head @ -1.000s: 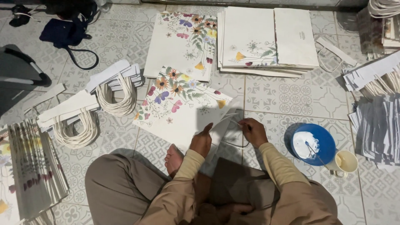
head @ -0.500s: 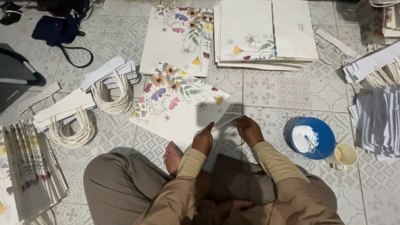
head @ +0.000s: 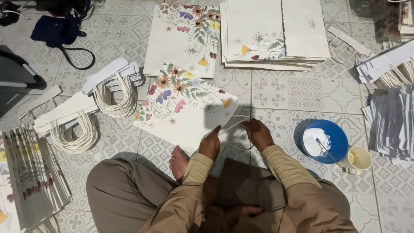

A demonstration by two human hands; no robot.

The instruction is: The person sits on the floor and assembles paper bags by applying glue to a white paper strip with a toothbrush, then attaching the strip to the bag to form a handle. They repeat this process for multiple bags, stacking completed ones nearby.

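Floral bag [head: 185, 108] lies flat on the tiled floor [head: 293, 90] right in front of my crossed legs, tilted, flowers at its far end, plain cream towards me. My left hand [head: 210, 144] sits at its near corner, thumb up, fingers curled on the edge. My right hand [head: 258, 133] is just beside it, fingers bent round a thin cord [head: 235, 125] that loops between both hands; how firmly either pinches it I cannot tell.

Beyond the bag lies another flowered sheet [head: 185, 39], and right of that a stack [head: 276, 34] of cream sheets with a small flower print. Left of me, white strips [head: 110, 77] with coiled rope handles [head: 116, 101], then a leaning pile of folded bags [head: 30, 177], cut off at the edge. To my right stand a blue bowl [head: 325, 141] of white paste with a stick in it and a small cup [head: 359, 159]. Grey stacked paper [head: 392, 125] at far right runs out of view. A dark strapped bag [head: 60, 30] sits top left, too dim to read.
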